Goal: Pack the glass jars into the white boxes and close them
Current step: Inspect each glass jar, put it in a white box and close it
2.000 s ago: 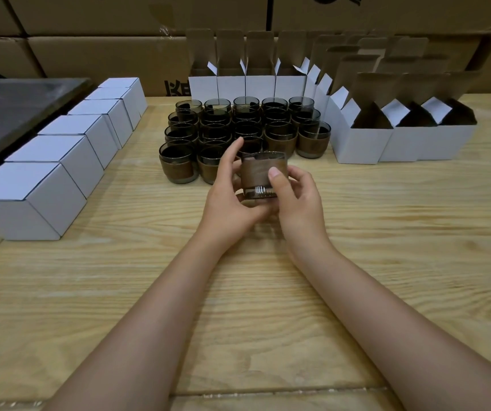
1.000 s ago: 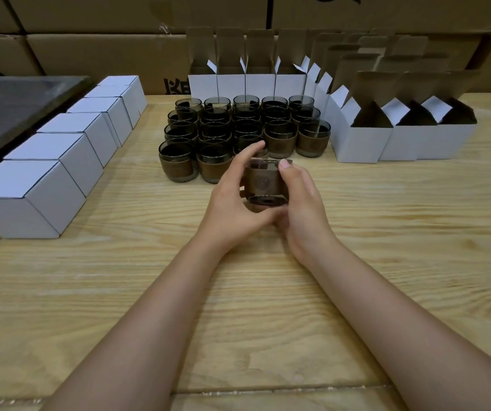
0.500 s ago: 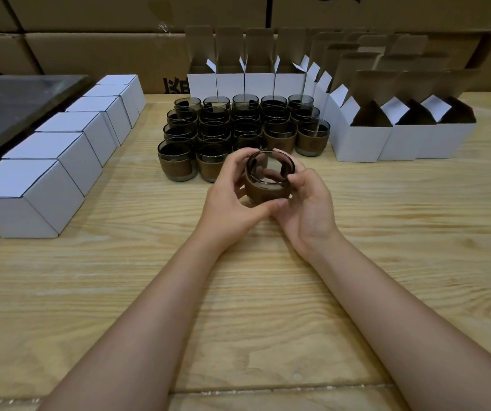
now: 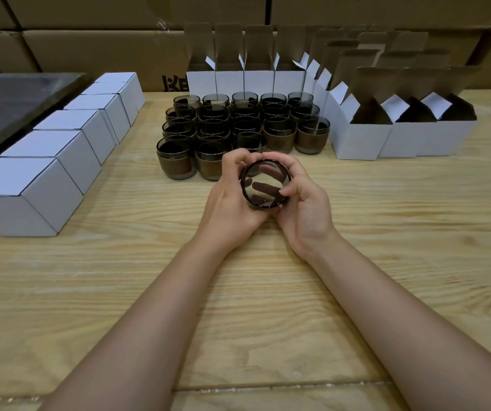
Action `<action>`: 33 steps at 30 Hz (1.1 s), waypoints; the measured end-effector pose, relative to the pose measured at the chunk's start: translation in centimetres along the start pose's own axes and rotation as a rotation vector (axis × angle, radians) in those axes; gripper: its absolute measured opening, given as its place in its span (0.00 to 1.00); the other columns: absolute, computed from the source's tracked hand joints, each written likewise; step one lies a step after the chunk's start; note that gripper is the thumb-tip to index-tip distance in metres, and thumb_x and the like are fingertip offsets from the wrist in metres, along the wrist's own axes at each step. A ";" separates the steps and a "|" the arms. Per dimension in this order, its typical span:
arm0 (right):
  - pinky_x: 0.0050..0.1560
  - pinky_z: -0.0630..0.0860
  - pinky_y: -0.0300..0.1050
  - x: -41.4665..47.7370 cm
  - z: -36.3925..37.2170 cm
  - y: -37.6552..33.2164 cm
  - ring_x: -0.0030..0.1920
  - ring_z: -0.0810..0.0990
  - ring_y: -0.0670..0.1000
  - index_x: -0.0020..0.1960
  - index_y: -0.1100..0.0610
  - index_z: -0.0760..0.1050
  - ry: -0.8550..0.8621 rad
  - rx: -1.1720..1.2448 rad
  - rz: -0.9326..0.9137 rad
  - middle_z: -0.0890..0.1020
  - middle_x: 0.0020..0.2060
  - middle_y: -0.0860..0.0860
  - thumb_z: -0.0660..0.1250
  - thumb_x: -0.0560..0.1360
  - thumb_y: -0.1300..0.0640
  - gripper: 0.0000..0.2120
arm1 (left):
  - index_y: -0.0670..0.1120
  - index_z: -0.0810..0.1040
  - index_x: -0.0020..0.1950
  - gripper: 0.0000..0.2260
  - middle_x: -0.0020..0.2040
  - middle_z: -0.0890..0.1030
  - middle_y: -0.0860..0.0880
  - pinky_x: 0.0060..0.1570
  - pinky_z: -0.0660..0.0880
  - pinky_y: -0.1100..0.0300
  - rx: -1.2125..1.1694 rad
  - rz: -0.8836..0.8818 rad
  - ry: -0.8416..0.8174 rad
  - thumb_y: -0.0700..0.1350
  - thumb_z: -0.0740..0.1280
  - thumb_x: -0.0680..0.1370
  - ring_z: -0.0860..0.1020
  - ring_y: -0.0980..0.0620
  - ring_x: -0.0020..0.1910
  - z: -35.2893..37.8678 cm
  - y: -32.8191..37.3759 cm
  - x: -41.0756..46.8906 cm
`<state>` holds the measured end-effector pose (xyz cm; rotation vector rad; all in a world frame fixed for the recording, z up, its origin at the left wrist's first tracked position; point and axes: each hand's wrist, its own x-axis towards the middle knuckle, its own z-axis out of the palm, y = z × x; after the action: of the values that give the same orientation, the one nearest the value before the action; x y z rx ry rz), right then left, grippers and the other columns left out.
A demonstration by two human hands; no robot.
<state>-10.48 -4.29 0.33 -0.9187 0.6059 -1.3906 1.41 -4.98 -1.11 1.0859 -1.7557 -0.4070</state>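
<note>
Over wooden table (image 4: 386,232), smoky glass jar (image 4: 265,185) faces camera.

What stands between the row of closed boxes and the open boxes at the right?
Glass jars in a tight cluster on the table; the head view shows it.

Pale honey worktop (image 4: 386,232), darker wavy grain streaking across it. The nearest jar (image 4: 265,185) is smoky dark glass, near-black at the rim, see-through grey at the base. At twelve o'clock from it, the grouped jars (image 4: 279,140): smoky glass on top, a matte brown band round each middle, greyish below. Nine o'clock, the closed boxes (image 4: 30,200), plain white with thin dark lines along the edges. One o'clock, the open boxes (image 4: 359,140), white outside, kraft brown inside the flaps. Brown cartons (image 4: 90,48) along the back, black print (image 4: 176,83) on one. Dull dark grey slab (image 4: 10,105) at ten o'clock
</note>
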 end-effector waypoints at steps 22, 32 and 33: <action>0.53 0.78 0.51 0.7 0.0 -0.1 0.49 0.82 0.54 0.56 0.62 0.78 0.272 0.007 0.162 0.83 0.49 0.58 0.53 0.82 0.53 0.18 | 0.56 0.64 0.66 0.36 0.56 0.74 0.65 0.57 0.73 0.65 -0.030 -0.006 -0.036 0.50 0.79 0.63 0.75 0.64 0.58 -0.3 -0.1 0.0; 0.56 0.79 0.51 0.5 0.5 -0.1 0.53 0.82 0.54 0.53 0.56 0.80 0.294 -0.193 -0.012 0.84 0.50 0.57 0.55 0.82 0.51 0.16 | 0.58 0.64 0.62 0.35 0.56 0.77 0.62 0.56 0.69 0.73 -0.139 -0.074 -0.011 0.56 0.80 0.61 0.76 0.66 0.58 0.2 -0.6 0.1; 0.58 0.78 0.52 0.5 0.5 -0.1 0.54 0.82 0.55 0.54 0.56 0.80 0.280 -0.209 -0.035 0.84 0.51 0.58 0.55 0.82 0.51 0.16 | 0.57 0.63 0.62 0.36 0.56 0.77 0.62 0.56 0.68 0.74 -0.141 -0.075 -0.008 0.55 0.80 0.62 0.76 0.67 0.57 0.2 -0.7 0.1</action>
<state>-10.07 -4.68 0.76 -0.9083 0.9658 -1.5209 1.53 -5.44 -1.63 1.0520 -1.6704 -0.5734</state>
